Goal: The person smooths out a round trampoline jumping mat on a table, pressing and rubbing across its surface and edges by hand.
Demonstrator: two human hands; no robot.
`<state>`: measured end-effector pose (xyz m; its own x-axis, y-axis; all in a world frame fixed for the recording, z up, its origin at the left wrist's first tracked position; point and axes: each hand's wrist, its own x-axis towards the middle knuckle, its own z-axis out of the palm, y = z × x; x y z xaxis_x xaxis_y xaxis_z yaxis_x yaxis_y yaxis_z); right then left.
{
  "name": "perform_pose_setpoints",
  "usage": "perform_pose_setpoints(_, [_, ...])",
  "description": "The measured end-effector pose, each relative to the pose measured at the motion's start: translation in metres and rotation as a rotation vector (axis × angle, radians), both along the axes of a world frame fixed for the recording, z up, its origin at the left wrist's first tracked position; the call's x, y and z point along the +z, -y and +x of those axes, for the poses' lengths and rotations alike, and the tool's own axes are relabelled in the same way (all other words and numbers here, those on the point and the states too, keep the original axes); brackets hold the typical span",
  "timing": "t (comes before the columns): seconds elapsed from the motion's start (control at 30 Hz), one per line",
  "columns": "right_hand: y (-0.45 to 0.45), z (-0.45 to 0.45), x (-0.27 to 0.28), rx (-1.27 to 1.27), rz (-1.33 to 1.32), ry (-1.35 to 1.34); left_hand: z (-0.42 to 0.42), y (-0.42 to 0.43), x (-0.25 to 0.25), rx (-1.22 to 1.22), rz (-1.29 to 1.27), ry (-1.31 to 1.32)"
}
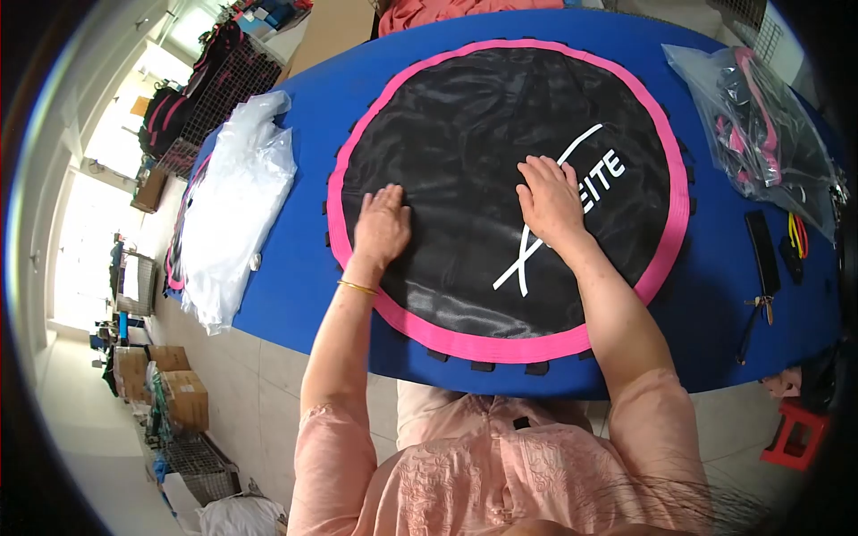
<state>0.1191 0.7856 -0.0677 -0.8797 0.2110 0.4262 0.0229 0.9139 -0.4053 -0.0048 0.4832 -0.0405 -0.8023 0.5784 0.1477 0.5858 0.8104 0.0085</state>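
A round black trampoline mat (447, 161) with a pink border and small black tabs round its rim lies flat on the blue-covered table (286, 295). My left hand (383, 223) rests flat on the mat's left part, fingers stretched out. On the right, my right hand (550, 201) lies palm down with fingers extended, covering part of the white printed lettering and curved lines. Neither hand grips anything.
Clear plastic bags (241, 205) lie at the table's left edge. At the right is a clear bag (760, 134) with pink and black parts, beside a black strip-like item (762, 255) and keys. Cardboard boxes (185, 399) and a red stool (794, 433) stand on the floor.
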Motion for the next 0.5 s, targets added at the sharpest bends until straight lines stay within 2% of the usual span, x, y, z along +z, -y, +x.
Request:
perform_pose_setpoints(0.1, [0.001,0.000,0.000,0.000,-0.002,0.002,0.024,-0.030,-0.004,-0.115,0.072,-0.017])
perform_pose_setpoints(0.23, [-0.001,0.000,-0.001,0.006,0.000,0.008,0.035,-0.036,-0.005,-0.121,0.066,-0.076])
perform_pose_setpoints(0.5, [0.000,0.002,0.007,0.012,-0.020,0.039,-0.009,0.033,-0.001,0.155,-0.022,0.057])
